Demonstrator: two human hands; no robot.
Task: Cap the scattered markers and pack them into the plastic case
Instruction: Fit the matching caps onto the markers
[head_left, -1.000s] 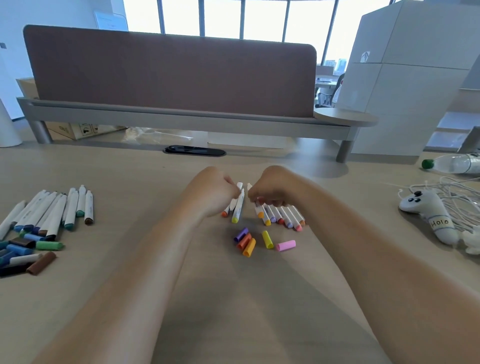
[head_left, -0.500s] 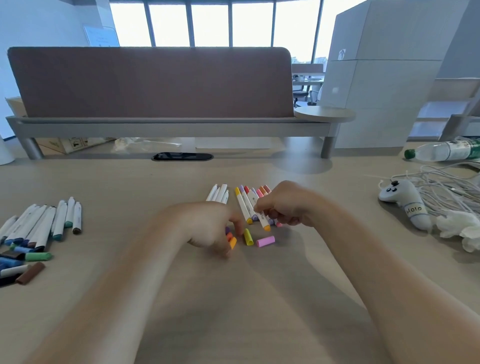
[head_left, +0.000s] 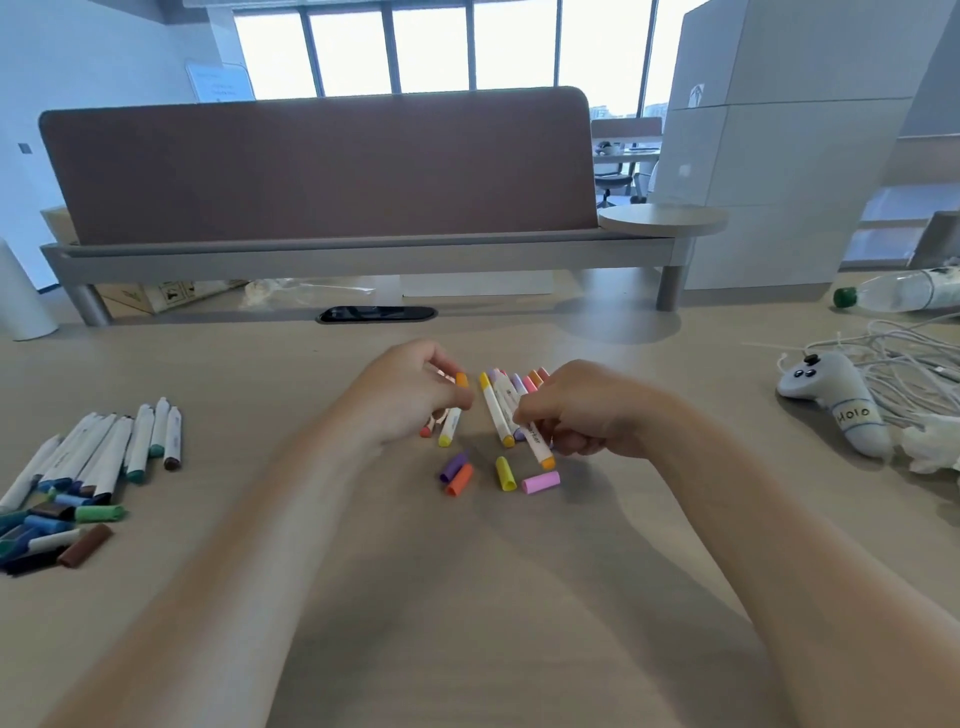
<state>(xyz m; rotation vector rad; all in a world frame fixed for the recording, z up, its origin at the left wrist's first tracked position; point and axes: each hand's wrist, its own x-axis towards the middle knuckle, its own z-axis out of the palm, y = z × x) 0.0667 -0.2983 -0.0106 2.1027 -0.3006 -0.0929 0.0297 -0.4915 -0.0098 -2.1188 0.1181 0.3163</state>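
My left hand pinches an orange cap at its fingertips, just above two white markers lying under it. My right hand grips a white marker with an orange end, tilted over a row of pastel markers on the desk. Several loose caps lie in front of both hands: purple, orange-red, yellow and pink. I see no plastic case that I can name for certain.
A second group of white markers with blue, green and brown caps lies at the left. At the right are a grey controller, white cables, a lying bottle and crumpled tissue. A brown divider stands behind.
My left hand dipped to the loose caps, took the orange one and rose with it. My right hand drew an orange-ended marker out of the row.
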